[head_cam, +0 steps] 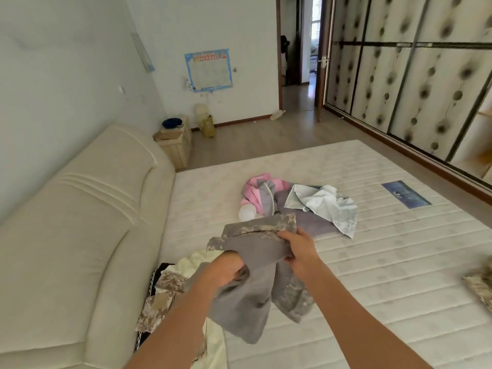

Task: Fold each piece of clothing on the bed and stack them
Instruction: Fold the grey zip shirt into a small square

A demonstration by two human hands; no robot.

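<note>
Above the bare bed, both hands grip the grey garment at frame centre; it hangs toward lower frame, left hand fingers curled into the cloth, right hand fingers pinching its upper edge.

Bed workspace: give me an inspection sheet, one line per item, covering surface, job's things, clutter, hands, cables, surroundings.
Surface: bare quilted mattress with a blue label.
Job's things: grey camouflage garment held up, unfolded; pink and grey garment, light blue shirt and purple cloth heaped mid-bed; tan camouflage piece and cream cloth at the near left; another camouflage piece at the right edge.
Clutter: white round object beside the heap.
Hands: left hand and right hand both grip the grey garment.
Cables: nothing seen.
Surroundings: cream headboard, bedside cabinet, wall poster, open doorway, wardrobe doors.
</note>
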